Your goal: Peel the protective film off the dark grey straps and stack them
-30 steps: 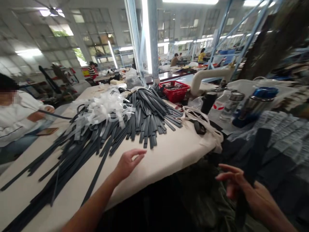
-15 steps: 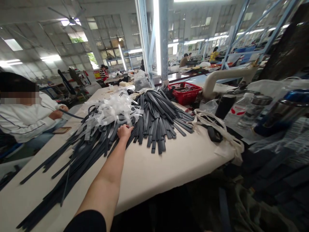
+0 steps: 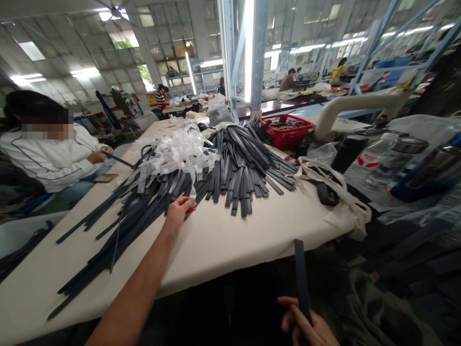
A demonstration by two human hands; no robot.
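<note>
My left hand [image 3: 180, 210] is closed in a pinch on the lower end of a thin white strip [image 3: 193, 185], at the near side of a tangled heap of white strips [image 3: 176, 149]. That heap lies on top of long dark strips [image 3: 129, 245] spread over the cloth-covered table [image 3: 230, 245]. To the right of the pinch is a fanned bundle of dark strips [image 3: 245, 168]. Below the table's front edge, my right hand [image 3: 306, 324] grips a single flat dark strip [image 3: 301, 274], which points upward. Part of that hand is cut off by the frame.
Across the table's left side a co-worker in a white top [image 3: 54, 158] holds a dark strip near a phone [image 3: 105, 178]. A red basket [image 3: 286, 132], a cloth bag [image 3: 333, 192] and several bottles [image 3: 372, 158] stand right. Blue metal posts [image 3: 259, 57] rise behind.
My left hand has drawn a white strip's end toward me, away from the heap. My right hand has come into view at the bottom with a dark strip. The view has shifted slightly.
</note>
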